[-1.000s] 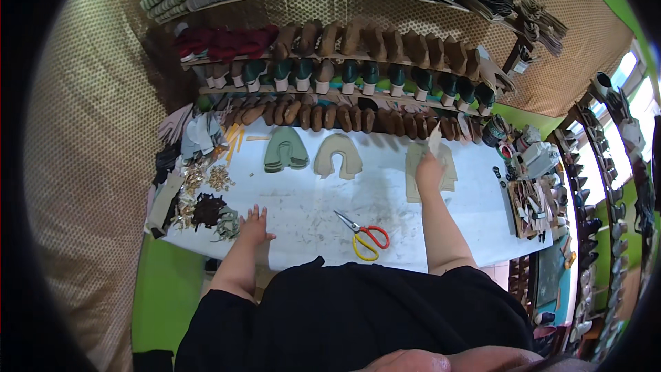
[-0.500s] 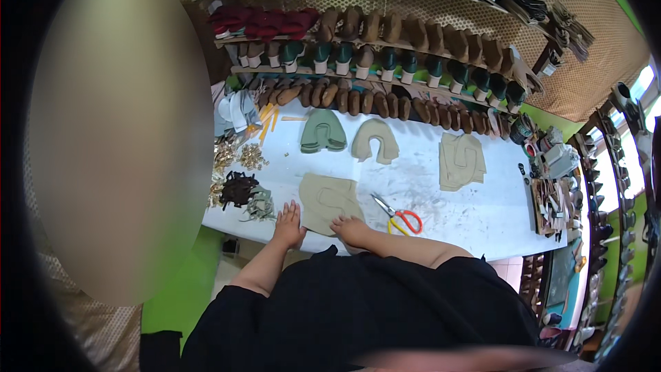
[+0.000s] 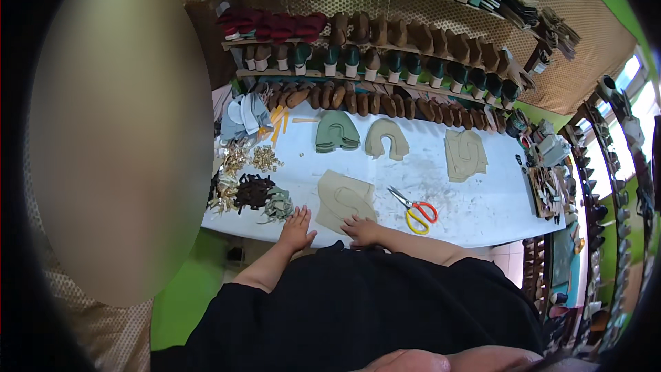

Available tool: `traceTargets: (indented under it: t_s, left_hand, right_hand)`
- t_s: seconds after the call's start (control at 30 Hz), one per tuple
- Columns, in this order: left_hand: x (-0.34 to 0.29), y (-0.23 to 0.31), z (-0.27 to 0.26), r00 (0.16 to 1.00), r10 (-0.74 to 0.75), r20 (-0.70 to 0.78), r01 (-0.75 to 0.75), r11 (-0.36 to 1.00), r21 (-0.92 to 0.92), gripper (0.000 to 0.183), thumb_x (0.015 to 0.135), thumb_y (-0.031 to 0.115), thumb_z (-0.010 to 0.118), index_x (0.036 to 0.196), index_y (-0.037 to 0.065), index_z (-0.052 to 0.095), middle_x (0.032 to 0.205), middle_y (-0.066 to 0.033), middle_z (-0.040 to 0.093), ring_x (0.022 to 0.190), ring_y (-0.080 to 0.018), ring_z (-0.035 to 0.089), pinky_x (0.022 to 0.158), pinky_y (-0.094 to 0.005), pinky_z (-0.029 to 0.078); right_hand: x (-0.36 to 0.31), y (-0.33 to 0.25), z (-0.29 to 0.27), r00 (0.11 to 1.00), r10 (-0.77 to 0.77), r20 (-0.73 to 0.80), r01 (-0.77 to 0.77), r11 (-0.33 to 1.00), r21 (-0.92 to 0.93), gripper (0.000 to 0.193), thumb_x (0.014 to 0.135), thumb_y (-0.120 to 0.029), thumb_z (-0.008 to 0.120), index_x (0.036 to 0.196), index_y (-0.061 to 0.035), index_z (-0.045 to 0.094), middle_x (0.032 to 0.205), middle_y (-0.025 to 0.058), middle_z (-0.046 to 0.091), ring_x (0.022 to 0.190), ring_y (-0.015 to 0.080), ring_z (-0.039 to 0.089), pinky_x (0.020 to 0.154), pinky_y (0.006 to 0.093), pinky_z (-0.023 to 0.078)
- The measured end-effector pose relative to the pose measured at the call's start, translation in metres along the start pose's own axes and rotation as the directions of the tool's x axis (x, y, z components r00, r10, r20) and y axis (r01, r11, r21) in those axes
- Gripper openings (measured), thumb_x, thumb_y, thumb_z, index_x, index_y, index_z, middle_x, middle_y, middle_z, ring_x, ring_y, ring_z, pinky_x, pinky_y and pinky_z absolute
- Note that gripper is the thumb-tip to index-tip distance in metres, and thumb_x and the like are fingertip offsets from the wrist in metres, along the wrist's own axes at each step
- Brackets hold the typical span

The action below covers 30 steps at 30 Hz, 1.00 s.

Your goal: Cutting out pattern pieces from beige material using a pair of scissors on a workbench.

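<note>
My left hand (image 3: 297, 229) lies flat near the table's front edge, fingers spread, left of a beige sheet (image 3: 343, 189) that has a curved outline on it. My right hand (image 3: 361, 230) rests with open fingers on the sheet's near edge. To the right of the sheet lie scissors (image 3: 413, 211) with one red and one yellow handle, blades parted. Behind it are a stack of green U-shaped pieces (image 3: 337, 124) and a beige U-shaped piece (image 3: 387, 129). More beige pieces (image 3: 465, 155) are layered farther right.
On the white table's (image 3: 475, 213) left are green scraps (image 3: 278, 205), dark brown strips (image 3: 253, 191) and small gold-coloured parts (image 3: 266, 158). Shelves of shoes (image 3: 413, 65) line the back. A tray of tools (image 3: 545, 193) stands at the right end. A blurred oval covers the far left.
The view has shifted slightly, so the table's things appear farther right. Both hands stay in about the same places, the right one still on the beige sheet.
</note>
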<state>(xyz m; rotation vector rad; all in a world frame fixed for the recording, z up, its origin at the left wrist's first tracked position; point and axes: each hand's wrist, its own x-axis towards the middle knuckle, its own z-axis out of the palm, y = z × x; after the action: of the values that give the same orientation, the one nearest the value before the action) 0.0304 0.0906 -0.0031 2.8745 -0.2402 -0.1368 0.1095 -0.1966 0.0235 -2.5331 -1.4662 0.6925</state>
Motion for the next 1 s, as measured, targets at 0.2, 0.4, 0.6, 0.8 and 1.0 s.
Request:
traceTargets:
  t_s: [0.2,0.4,0.6,0.8,1.0]
  left_hand:
    - [0.004,-0.028,-0.009,0.978,0.138,0.157,-0.141,0.99,0.01,0.083,0.087,0.044,0.064,0.15,0.0,0.032,0.159,-0.0212,0.026,0.146,-0.0387,0.028,0.117,-0.0463,0.028]
    - [0.018,-0.047,-0.013,0.94,0.223,0.258,-0.223,0.974,-0.032,0.086,0.083,0.039,0.069,0.149,-0.003,0.032,0.158,-0.0257,0.025,0.146,-0.0408,0.028,0.119,-0.0422,0.027]
    - [0.023,-0.053,-0.016,0.929,0.247,0.275,-0.22,0.967,-0.128,0.089,0.081,0.035,0.072,0.149,-0.005,0.029,0.158,-0.0275,0.024,0.146,-0.0415,0.027,0.12,-0.0404,0.026]
    - [0.024,-0.048,-0.011,0.948,0.171,0.269,-0.136,0.98,-0.145,0.082,0.088,0.037,0.064,0.149,-0.005,0.029,0.157,-0.0271,0.027,0.146,-0.041,0.027,0.119,-0.0403,0.026]
    - [0.023,-0.004,-0.012,0.954,-0.163,0.253,0.156,0.987,0.05,0.074,0.095,0.048,0.052,0.151,0.004,0.031,0.161,-0.0151,0.026,0.147,-0.0293,0.029,0.116,-0.0508,0.029]
  right_hand:
    - [-0.009,0.045,-0.004,0.99,0.1,0.095,-0.127,0.931,0.344,0.052,0.091,-0.044,0.059,0.134,-0.0135,0.06,0.142,0.0149,0.053,0.132,0.0379,0.048,0.107,0.0435,0.041]
    - [-0.083,0.046,-0.03,0.807,0.514,-0.29,-0.43,0.849,0.307,0.034,0.087,-0.03,0.057,0.113,-0.0154,0.074,0.107,0.0144,0.072,0.099,0.0341,0.067,0.089,0.0448,0.053]
    - [-0.136,0.059,-0.03,0.682,0.61,-0.404,-0.529,0.792,0.304,0.029,0.085,-0.022,0.058,0.109,-0.0157,0.074,0.104,0.0143,0.072,0.102,0.0333,0.066,0.091,0.0449,0.052]
    - [-0.163,0.1,-0.028,0.705,0.56,-0.436,-0.574,0.811,0.115,0.036,0.088,-0.024,0.056,0.121,-0.0159,0.069,0.13,0.0123,0.063,0.128,0.032,0.053,0.106,0.0471,0.042]
    - [-0.196,0.159,-0.032,0.72,0.644,-0.259,-0.639,0.76,0.116,0.065,0.087,-0.036,0.065,0.146,-0.017,0.046,0.156,0.016,0.036,0.145,0.0352,0.031,0.115,0.0506,0.033]
